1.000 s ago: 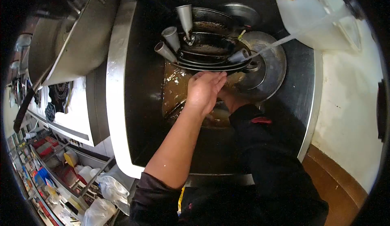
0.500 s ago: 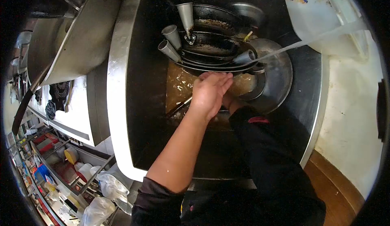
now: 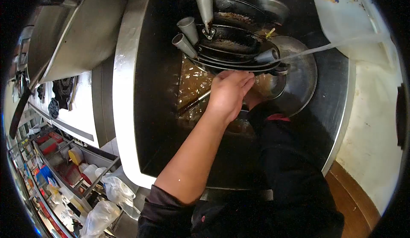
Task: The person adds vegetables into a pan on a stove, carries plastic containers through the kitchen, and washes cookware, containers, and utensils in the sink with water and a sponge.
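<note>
My left hand [image 3: 232,92] is over the sink water, fingers stretched out and partly folded over, just below the rim of a stack of dark frying pans [image 3: 232,45]. Beneath and beside it, my right hand [image 3: 253,97] is mostly covered by the left; its fingers are hidden. The pans have hollow metal handles [image 3: 205,11] pointing up and left. From the right, a stream of water [image 3: 320,48] reaches a grey handle end [image 3: 267,56]. A thin rod-like tool [image 3: 194,103], pale at one end and dark at the other, lies in the brown water [image 3: 192,82] left of my hands.
A wide round metal pan [image 3: 305,77] leans in the dark sink [image 3: 160,122]. A white container [image 3: 341,20] stands at the upper right. Left of the metal rim [image 3: 126,88] is a large metal vessel [image 3: 85,37]. Shelves with plastic bags [image 3: 100,218] are at lower left.
The view has shifted, so the pans and sink contents appear further right and slightly higher. My hands keep about the same place below the pan rim.
</note>
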Motion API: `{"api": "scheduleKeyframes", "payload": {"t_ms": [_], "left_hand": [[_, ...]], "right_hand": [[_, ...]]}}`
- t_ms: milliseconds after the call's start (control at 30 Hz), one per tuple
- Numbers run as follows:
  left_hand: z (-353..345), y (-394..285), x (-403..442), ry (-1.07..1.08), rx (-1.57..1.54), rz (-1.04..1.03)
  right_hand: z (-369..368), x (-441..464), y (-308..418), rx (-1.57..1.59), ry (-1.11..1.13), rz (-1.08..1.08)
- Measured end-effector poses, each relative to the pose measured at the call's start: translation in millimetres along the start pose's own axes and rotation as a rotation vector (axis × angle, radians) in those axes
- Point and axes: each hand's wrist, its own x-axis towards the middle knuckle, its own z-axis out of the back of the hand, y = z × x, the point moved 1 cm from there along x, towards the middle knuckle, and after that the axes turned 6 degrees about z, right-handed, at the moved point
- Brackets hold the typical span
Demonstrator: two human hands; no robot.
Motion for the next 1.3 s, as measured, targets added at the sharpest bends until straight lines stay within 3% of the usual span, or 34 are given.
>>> {"api": "scheduleKeyframes", "payload": {"t_ms": [167,333,367,400,500,633,733,800,867,933,967,1000,1133,1200,1233,1300], "left_hand": [[-1.7,1.3,0.7,-0.049,-0.008,0.007],[2.5,4.2,0.4,-0.017,-0.048,0.005],[2.9,4.2,0.1,0.006,-0.080,0.002],[2.5,4.2,2.1,0.017,-0.082,0.003],[0.2,3.4,3.0,-0.037,-0.054,0.024],[4.7,4.3,6.2,-0.014,-0.123,0.038],[5.7,6.1,8.1,-0.022,-0.063,0.036],[3.5,4.4,7.7,-0.014,-0.046,0.026],[4.7,4.6,10.5,-0.057,-0.113,0.069],[5.0,4.1,9.5,-0.010,-0.077,0.025],[4.0,3.0,8.8,-0.041,-0.086,0.051],[2.5,2.3,7.5,-0.074,-0.091,0.074],[5.1,8.0,11.8,-0.070,0.012,0.044],[-3.4,2.2,3.3,-0.089,-0.013,0.040],[-2.6,3.0,5.1,-0.086,-0.031,0.048],[1.9,5.7,9.5,-0.107,-0.052,0.069]], "right_hand": [[15.8,-7.0,-20.7,0.253,0.032,-0.049],[11.2,-46.8,-53.6,0.782,0.009,-0.212],[9.8,-59.8,-56.2,1.002,-0.012,-0.287],[9.5,-71.3,-58.7,0.998,-0.022,-0.293],[10.7,-96.8,-63.7,1.379,-0.051,-0.152],[27.4,-123.0,-50.9,1.319,-0.061,-0.116],[52.8,-153.7,-32.5,1.091,-0.023,-0.178],[73.3,-173.2,-29.2,0.778,-0.020,-0.099],[93.5,-189.9,-30.7,0.788,-0.136,-0.039],[121.1,-205.8,-26.9,1.429,-0.514,0.161],[135.9,-197.9,-29.8,1.632,-0.490,0.324],[141.0,-192.7,-29.3,1.748,-0.689,0.292],[174.3,-158.8,-18.1,1.722,-0.584,0.480],[175.8,-137.2,-19.9,1.699,-0.716,0.415],[177.1,-133.0,-11.8,1.701,-0.796,0.279],[180.2,-129.9,-11.4,1.681,-0.780,0.245]]}}
